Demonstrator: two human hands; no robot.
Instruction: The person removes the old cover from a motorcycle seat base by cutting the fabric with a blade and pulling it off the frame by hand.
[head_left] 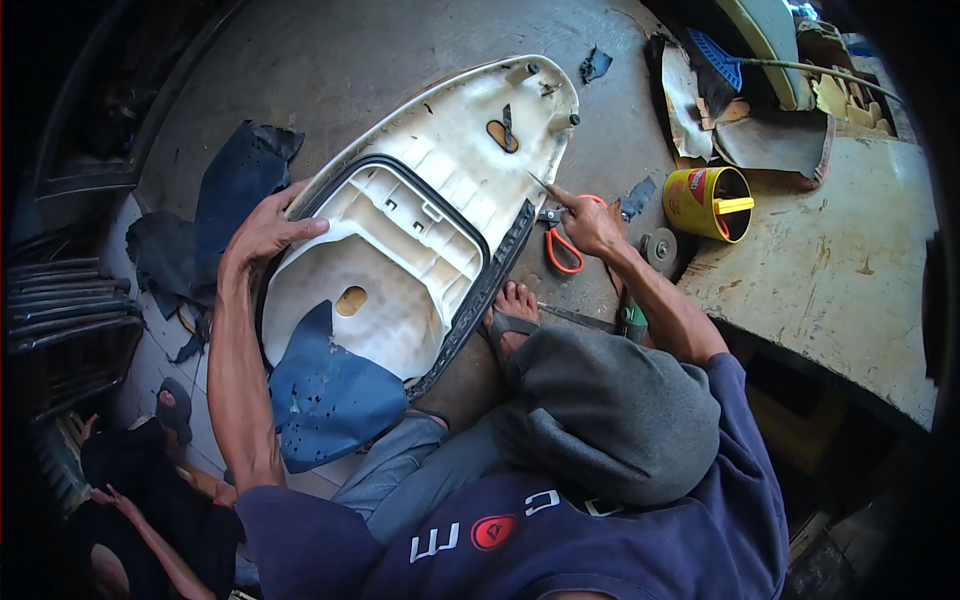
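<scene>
An upturned motorcycle seat base (455, 150) of off-white plastic lies at a slant before me, with black rubber trim along its compartment and edge. My left hand (268, 232) grips its left rim, thumb on top and fingers hidden under the side. Over by the right edge, my right hand (592, 226) is closed around a thin pointed tool (539, 182), whose tip points at the base; its handle is hidden in the hand. Orange-handled scissors (564, 252) lie just under that hand. A torn piece of blue covering (335, 400) rests on the base's near end.
A yellow can (708, 203) and a grinding disc (659, 250) are to the right, beside a worn wooden board (820, 270). Dark blue scraps (240, 185) lie at left. Another person (150, 500) sits at lower left. A blue brush (715, 60) is at upper right.
</scene>
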